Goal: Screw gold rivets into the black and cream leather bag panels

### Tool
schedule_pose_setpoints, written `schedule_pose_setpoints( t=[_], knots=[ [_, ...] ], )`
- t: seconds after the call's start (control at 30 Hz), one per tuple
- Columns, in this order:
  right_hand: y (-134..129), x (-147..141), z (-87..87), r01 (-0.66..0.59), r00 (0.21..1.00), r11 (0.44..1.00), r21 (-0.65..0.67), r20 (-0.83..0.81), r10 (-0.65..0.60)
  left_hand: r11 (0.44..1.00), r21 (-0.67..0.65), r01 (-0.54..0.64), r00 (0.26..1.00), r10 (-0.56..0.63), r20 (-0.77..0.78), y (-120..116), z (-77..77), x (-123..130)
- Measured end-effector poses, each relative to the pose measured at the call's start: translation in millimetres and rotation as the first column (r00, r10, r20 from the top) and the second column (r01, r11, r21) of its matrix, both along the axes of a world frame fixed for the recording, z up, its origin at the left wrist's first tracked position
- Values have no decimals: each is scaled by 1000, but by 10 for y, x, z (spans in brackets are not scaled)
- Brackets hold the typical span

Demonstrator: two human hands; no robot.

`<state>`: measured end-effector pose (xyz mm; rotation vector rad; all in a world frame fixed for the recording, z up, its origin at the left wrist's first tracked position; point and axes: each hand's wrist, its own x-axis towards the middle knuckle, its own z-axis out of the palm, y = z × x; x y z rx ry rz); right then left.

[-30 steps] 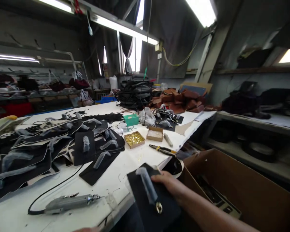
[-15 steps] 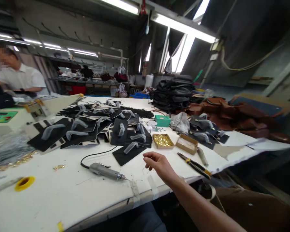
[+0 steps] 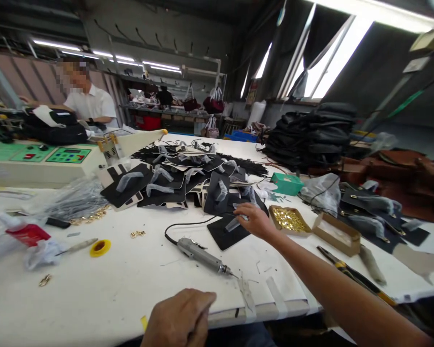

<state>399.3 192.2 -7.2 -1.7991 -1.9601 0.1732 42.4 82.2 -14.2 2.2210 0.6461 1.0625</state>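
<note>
Over a black panel with a plastic-wrapped handle point(image 3: 222, 231) reaches my right hand point(image 3: 255, 221), its fingers bent together at the wrapped handle; whether they grip it is hard to tell. My left hand point(image 3: 179, 315) is low at the table's front edge, fingers curled, with nothing visible in it. Between the hands lies a grey electric screwdriver point(image 3: 202, 255) with a black cord. An open box of gold pieces point(image 3: 289, 219) sits right of my right hand, beside a second cardboard box point(image 3: 336, 236). Behind is a pile of black panels point(image 3: 166, 183).
Pliers point(image 3: 350, 274) lie at the right, a yellow tape roll point(image 3: 100, 248) at the left. A green box point(image 3: 287, 183), stacked black bags point(image 3: 311, 135) and a control machine point(image 3: 43, 161) stand farther back. A person in a white shirt point(image 3: 94, 103) is at the back left.
The view has swung left. My right hand has moved forward from the bare table to the wrapped handle on the near black panel. My left hand has come into view at the bottom.
</note>
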Motion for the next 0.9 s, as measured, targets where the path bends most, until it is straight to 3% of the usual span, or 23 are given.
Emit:
schedule_pose_setpoints(
  t=[0.07, 0.13, 0.2, 0.27, 0.33, 0.43, 0.57, 0.63, 0.73, 0.8, 0.9],
  knots=[
    [-13, -31, -51, -158, 955, 983, -95, 238, 177, 952, -232, -201, 979, 205, -9, 127, -324, -147],
    [-9, -61, -109, -193, 878, 966, -171, 410, 248, 783, -504, -364, 920, 387, -64, 167, -607, -229],
    [16, -58, -149, -137, 864, 975, -176, 460, 204, 625, -663, -412, 878, 466, -107, 176, -793, -257],
    [33, -18, -136, -101, 886, 984, -144, 437, 155, 571, -723, -388, 881, 459, -110, 191, -878, -260],
    [2, 28, -40, -116, 940, 989, -88, 312, 138, 559, -751, -351, 897, 432, -98, 216, -890, -263],
    [-183, -16, 254, -123, 992, 992, 1, 43, 123, 539, -777, -324, 890, 453, -57, 229, -838, -267],
    [-625, -511, 606, -50, 996, 998, 39, -73, 53, 550, -802, -232, 865, 494, 88, 112, -671, -261],
    [-868, -921, 603, -44, 982, 998, 45, -183, 52, 575, -814, -83, 848, 470, 246, -13, -537, -269],
    [-1210, -1594, 402, -119, 933, 992, 35, -338, 123, 595, -798, 99, 775, 457, 437, -229, -356, -318],
    [-1394, -1996, 263, -242, 881, 970, 8, -416, 223, 518, -854, 53, 726, 567, 389, -350, -316, -398],
    [-1512, -2408, 197, -464, 795, 878, -114, -491, 356, 311, -948, -66, 577, 787, 218, -471, -384, -618]
  ],
)
